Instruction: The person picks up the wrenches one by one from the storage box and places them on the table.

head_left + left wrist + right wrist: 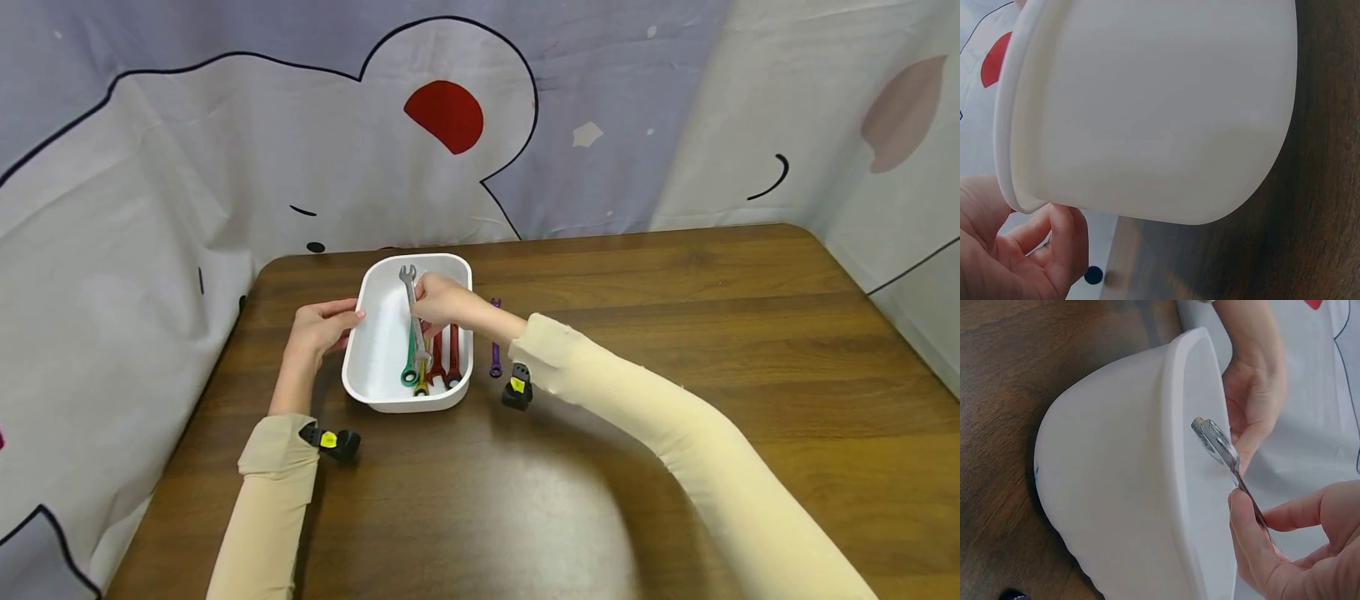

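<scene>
Patterned curtain [300,167]: hangs behind the bin and to both sides of it. Desk [675,350]: brown wood-grain surface beneath the bin. Cream sleeves [645,408]: cover both forearms, one on each near side of the bin. White bin [418,406]: rounded rectangular vessel, upright on the desk. Left hand [318,327]: at the bin's left wall, its fingers and thumb gripping the rim. Right hand [442,302]: over the bin's right half, its fingers and thumb pinching the silver wrench. Wrist cameras [517,388]: black, one nearer the viewer than the bin's left side, the other just off its right. Silver wrench [418,337]: held lengthwise at the bin's opening, one forked end toward the bin's far wall; contact with the tools below cannot be told. Purple wrench [496,354]: on the desk, just right of the bin, partly beneath the right forearm. Red wrenches [454,354], green wrench [410,358] and yellow wrench [422,379]: inside the bin, side by side, partly hidden.
</scene>
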### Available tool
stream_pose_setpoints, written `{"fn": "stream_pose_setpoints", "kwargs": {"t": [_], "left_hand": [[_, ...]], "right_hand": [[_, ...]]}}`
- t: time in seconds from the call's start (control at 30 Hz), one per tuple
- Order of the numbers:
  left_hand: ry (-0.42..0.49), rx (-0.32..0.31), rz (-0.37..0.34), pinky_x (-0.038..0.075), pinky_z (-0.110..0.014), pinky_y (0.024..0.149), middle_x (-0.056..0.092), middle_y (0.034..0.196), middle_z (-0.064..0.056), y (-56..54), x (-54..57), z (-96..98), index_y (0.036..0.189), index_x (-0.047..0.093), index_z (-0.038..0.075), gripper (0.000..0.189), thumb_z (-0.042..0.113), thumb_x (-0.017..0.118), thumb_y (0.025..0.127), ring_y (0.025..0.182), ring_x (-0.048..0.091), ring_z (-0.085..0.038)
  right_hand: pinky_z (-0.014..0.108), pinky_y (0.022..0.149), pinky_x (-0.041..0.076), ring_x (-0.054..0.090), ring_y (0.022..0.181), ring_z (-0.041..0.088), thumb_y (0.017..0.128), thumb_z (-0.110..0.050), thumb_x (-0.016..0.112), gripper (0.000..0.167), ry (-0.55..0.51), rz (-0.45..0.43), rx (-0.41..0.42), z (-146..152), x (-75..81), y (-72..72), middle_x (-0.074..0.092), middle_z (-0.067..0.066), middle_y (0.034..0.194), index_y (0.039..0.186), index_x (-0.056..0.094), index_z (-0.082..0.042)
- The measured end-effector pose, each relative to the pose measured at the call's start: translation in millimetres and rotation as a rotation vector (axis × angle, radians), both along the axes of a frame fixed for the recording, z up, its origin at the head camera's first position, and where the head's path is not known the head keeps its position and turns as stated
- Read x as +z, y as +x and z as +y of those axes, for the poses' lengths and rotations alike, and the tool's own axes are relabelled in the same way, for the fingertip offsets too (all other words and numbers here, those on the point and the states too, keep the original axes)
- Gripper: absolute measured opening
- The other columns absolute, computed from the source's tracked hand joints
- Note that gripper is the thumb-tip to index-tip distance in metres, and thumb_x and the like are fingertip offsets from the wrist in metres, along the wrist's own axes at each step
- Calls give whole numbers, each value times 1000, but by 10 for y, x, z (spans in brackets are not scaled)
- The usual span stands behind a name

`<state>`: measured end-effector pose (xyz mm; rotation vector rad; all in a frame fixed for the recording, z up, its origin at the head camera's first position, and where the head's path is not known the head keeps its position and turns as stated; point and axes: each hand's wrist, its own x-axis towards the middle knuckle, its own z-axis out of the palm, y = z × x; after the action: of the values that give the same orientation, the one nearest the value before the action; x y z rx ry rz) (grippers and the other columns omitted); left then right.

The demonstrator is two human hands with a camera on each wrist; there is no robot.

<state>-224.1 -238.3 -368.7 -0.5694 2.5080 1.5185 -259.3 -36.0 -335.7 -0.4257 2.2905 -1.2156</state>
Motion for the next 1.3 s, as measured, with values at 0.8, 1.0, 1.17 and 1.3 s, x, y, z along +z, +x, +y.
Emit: {"fn": "stream_pose_setpoints", "kwargs": {"t": [0.8,1.0,1.17,1.3], "left_hand": [[11,2,-3,51,-16,69,58,133,-14,-6,3,16,138,54,11,48,26,63,93,80,56,-2],[10,1,-4,53,-24,80,56,134,-14,-6,4,15,138,53,11,48,26,62,93,83,56,-3],[2,2,-4,52,-28,86,56,135,-13,-6,0,17,138,53,12,48,26,62,93,85,55,-4],[4,7,-7,51,-33,91,56,135,-13,-2,3,25,138,53,12,48,27,62,93,86,55,-5]], "right_hand": [[38,74,58,57,61,14,95,-3,53,15,-73,-43,-46,304,100,104,52,8,83,104,47,6],[34,69,59,57,60,14,94,-2,53,19,-98,-68,-78,397,57,103,51,6,80,109,46,7],[26,60,57,56,57,13,93,0,52,16,-145,-92,-88,489,42,115,51,6,77,106,45,6],[27,61,57,57,57,14,92,1,51,16,-167,-98,-93,564,33,116,51,7,78,106,44,6]]}}
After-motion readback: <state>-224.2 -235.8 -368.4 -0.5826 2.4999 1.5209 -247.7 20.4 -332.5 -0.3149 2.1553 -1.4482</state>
